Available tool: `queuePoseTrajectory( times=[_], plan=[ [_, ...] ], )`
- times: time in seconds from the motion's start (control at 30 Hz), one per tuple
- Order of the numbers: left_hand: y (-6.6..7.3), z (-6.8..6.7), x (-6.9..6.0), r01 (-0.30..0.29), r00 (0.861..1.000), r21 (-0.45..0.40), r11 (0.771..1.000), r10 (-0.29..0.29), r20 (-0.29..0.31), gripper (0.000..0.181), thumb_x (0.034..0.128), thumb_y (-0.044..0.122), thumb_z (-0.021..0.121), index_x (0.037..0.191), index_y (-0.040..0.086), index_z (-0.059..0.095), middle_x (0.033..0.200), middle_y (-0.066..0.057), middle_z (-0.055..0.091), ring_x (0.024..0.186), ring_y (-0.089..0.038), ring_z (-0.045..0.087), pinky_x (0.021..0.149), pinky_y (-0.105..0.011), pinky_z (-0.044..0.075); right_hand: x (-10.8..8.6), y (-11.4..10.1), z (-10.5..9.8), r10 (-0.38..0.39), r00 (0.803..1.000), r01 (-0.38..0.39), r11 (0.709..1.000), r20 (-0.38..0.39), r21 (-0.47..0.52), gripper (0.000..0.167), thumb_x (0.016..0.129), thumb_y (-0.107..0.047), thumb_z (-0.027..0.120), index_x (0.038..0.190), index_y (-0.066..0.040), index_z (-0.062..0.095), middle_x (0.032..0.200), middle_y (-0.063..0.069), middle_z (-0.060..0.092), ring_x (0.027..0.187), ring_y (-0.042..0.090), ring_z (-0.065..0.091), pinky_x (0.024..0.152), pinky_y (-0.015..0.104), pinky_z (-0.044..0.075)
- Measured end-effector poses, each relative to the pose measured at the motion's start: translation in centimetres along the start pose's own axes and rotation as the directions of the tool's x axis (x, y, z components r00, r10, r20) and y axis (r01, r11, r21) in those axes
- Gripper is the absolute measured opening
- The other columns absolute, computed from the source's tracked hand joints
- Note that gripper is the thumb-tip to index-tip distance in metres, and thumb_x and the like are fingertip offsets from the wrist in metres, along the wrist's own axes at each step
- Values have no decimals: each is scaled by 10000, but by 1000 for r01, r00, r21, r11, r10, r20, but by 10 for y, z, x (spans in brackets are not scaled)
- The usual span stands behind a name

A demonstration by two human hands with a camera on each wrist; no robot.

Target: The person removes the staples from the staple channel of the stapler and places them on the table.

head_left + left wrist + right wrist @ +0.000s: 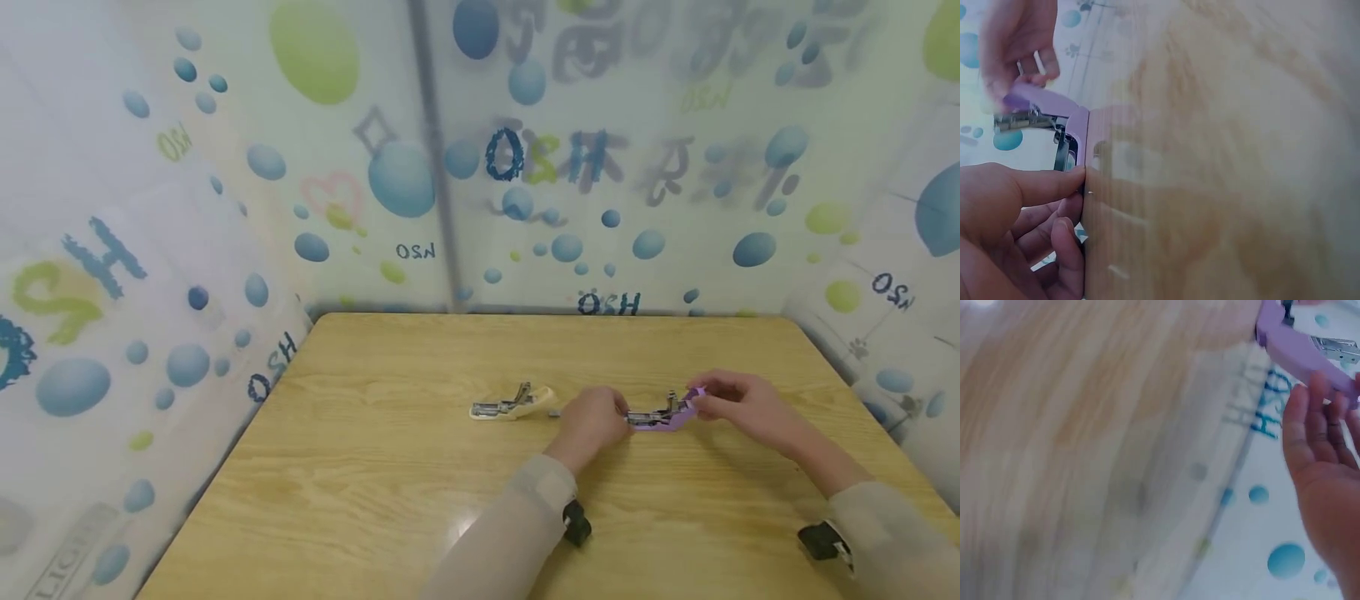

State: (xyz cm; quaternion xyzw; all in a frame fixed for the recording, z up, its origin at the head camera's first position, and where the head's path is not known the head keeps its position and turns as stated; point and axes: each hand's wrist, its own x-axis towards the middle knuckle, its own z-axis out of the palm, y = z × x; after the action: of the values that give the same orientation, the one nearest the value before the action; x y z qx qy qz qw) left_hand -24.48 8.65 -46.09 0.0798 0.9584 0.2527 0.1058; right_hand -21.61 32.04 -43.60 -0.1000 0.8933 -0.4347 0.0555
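- The left hand [595,423] pinches one end of the purple stapler [681,418], low down at the surface of the wooden table [375,475]
- The right hand [750,407] grasps the opposite end of that stapler, fingers bent around the tip of its purple cover
- The purple stapler therefore sits between the two hands, folded open, its base running out from the left hand along the table and its cover slanting up toward the right hand
- Dark and silvery metal parts [648,418] show inside it, just to the right of the left hand
- A cream stapler [527,407] lies on the table to the left of the left hand, apart from it, also opened, with a metal piece standing up
- A small grey item [554,413], too small to make out, shows between the cream stapler and the left hand
- Behind each hand come a pale sleeve [517,517] and a dark wrist device [577,523]
- Beyond both hands, past the table's far edge, hangs a backdrop [480,221] printed with blue and green spots and lettering
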Motion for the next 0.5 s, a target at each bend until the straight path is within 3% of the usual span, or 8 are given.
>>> queuePoseTrajectory(
  times=[0.2,0.27,0.4,0.47,0.5],
  plan=[
    [-2,-5,0,3,1000,-22,1000,-3,3,182,696,349,771,807,300,636,799,160,612,687,-66,537,672,-314,422,-7,8,-14,111,992,-110,994,56,-29,500,877,-392,574,1246,-60,516,1050,185,645,853,210,654,705,317,537],
    [-2,-6,-1,2,1000,-32,999,-2,7,184,695,341,773,805,293,634,798,155,610,679,-67,533,664,-313,425,-8,3,-13,119,992,-114,988,42,-101,506,873,-392,581,1254,-65,518,1074,195,633,829,216,648,667,321,531],
    [-1,-4,-1,-1,1000,-44,999,2,21,189,689,338,777,809,295,638,800,152,611,676,-67,535,631,-300,431,-11,-22,-4,53,992,-86,944,-113,-317,440,895,-388,544,1200,-71,553,1033,171,618,808,233,611,559,301,469],
    [0,-3,0,-5,1000,-36,999,6,24,193,687,350,777,818,304,642,808,157,612,680,-63,537,619,-293,433,-11,-40,5,24,981,-91,936,-195,-341,409,906,-404,513,1147,-80,578,963,137,629,775,225,593,528,290,437],
    [0,-2,1,-6,1000,-33,999,7,24,196,686,353,777,823,308,643,812,159,613,681,-62,537,614,-291,434,-10,-48,10,36,977,-100,948,-209,-303,408,907,-430,498,1124,-95,583,936,127,635,749,221,590,519,291,438]
  ],
)
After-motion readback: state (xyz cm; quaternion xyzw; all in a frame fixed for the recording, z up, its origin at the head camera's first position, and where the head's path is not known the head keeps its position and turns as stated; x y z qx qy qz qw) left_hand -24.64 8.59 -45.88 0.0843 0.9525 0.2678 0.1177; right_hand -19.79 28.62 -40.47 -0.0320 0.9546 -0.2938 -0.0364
